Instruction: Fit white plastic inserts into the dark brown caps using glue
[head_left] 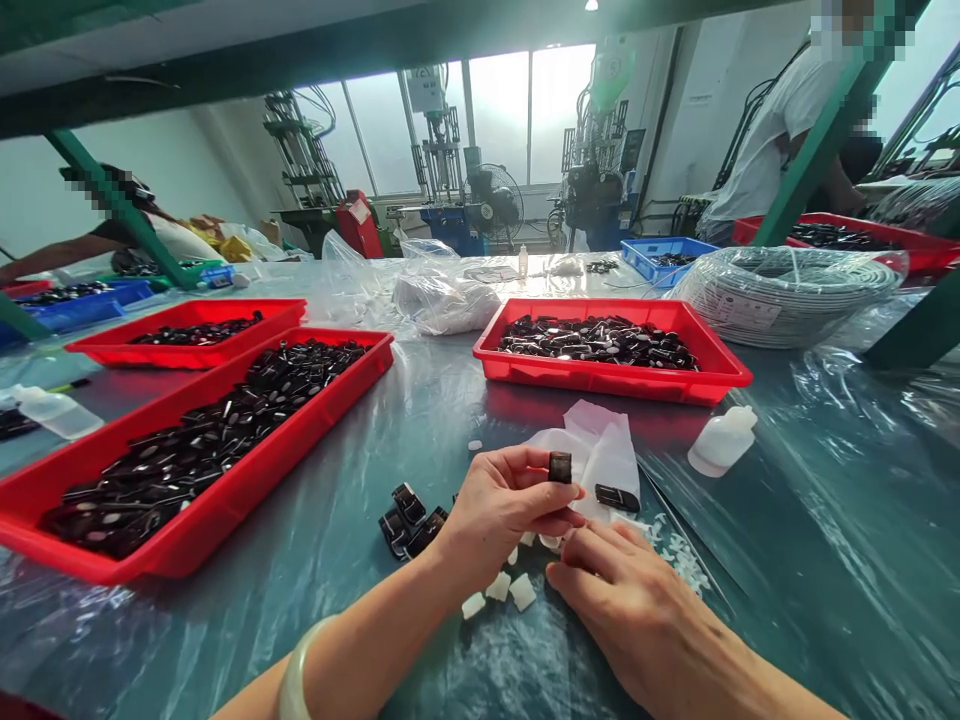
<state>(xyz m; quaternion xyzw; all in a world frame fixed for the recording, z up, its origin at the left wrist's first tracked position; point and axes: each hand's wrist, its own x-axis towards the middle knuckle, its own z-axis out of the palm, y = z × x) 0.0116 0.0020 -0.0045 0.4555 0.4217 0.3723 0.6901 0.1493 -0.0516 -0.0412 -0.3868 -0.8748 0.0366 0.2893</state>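
Observation:
My left hand (502, 505) pinches a small black plastic part (560, 467) upright between thumb and fingers. Just below and to its right, my right hand (630, 600) has its fingers curled together close to the left fingertips; whatever they grip, if anything, is hidden. A second black part (617, 498) lies on a white cloth-like sheet (600, 440) behind the hands. Square white pieces (523, 592) are scattered under my hands, and small translucent bits (679, 555) lie beside the right hand. Several black parts (409, 520) are piled left of my left wrist.
Red trays of black parts stand on the left (300, 440), far left (187, 355) and ahead (622, 385). A white squeeze bottle (721, 441) and a thin rod (697, 535) lie at right. Behind are a wrapped cable coil (787, 295) and plastic bags (442, 295). Co-workers are on both sides.

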